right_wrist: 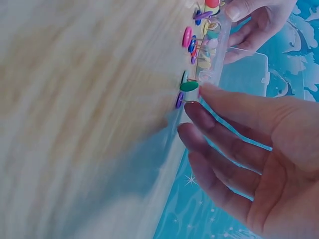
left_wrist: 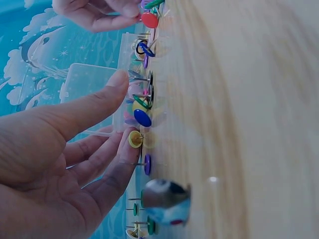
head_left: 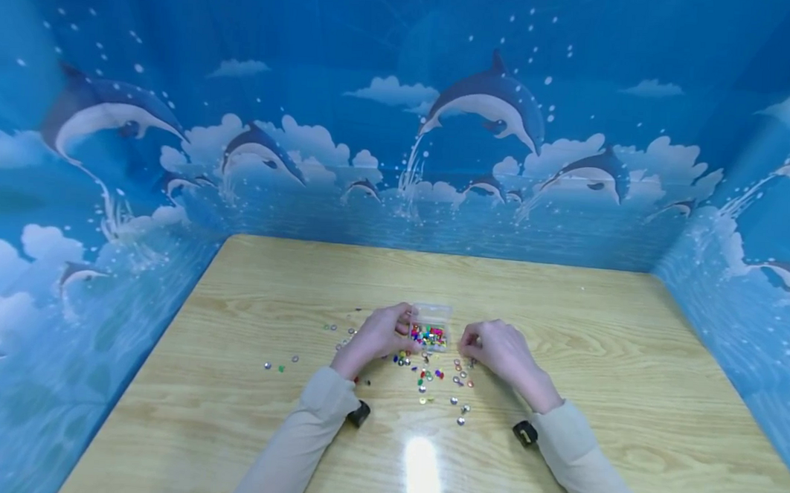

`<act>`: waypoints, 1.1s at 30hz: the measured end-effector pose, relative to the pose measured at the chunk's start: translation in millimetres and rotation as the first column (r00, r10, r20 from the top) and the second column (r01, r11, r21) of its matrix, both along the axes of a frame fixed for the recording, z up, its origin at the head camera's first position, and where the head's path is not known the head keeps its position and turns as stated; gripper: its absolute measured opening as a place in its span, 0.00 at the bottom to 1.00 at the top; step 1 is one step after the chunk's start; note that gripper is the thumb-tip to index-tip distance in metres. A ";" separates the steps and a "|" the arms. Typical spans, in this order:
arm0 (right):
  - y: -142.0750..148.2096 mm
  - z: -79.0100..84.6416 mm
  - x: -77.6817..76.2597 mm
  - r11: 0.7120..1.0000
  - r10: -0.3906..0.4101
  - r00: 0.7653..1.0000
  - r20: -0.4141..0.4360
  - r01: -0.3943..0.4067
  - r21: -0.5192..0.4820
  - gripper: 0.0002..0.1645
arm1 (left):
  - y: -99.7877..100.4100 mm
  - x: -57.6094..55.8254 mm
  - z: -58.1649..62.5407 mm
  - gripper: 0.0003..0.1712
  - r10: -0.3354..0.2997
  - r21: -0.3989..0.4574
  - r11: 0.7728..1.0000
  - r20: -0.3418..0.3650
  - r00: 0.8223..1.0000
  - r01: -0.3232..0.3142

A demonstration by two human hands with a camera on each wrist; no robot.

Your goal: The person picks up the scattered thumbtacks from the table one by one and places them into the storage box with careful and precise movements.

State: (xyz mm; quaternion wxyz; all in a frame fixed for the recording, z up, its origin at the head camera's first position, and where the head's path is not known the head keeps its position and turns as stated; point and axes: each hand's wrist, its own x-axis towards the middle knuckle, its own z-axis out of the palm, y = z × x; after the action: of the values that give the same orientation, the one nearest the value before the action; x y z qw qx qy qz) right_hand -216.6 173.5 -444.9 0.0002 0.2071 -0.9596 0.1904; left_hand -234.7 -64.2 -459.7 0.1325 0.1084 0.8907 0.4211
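Note:
A small clear plastic box (head_left: 446,346) with its lid (head_left: 432,310) raised stands on the table, filled with colourful thumbtacks (head_left: 428,336). My left hand (head_left: 384,332) holds the box by its left end, the thumb (left_wrist: 112,92) near its front and the fingers behind. To the right of the box is my right hand (head_left: 500,349), low over the table, with thumb and forefinger tips close together. A green-topped thumbtack (right_wrist: 189,87) shows right at those fingertips; I cannot tell whether they pinch it. The other fingers of that hand bend loosely.
Loose thumbtacks (head_left: 422,389) lie scattered before the box, and a few more thumbtacks (head_left: 295,359) are farther left. The wooden table (head_left: 558,463) meets a blue dolphin-printed curtain (head_left: 370,215) at the back and sides. Light glares off the table's front.

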 end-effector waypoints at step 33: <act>-49.2 13.4 -9.5 0.990 -0.050 0.998 -0.034 0.045 -0.133 0.07 | -0.1 -0.7 1.6 0.39 0.000 -0.020 1.000 -0.007 1.000 0.000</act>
State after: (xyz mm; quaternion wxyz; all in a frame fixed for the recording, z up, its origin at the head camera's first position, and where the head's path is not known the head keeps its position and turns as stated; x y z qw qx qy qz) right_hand -226.0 124.3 -431.5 0.0364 0.1872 -0.9493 0.2499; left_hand -235.4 -64.3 -458.2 0.1303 0.1088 0.8954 0.4115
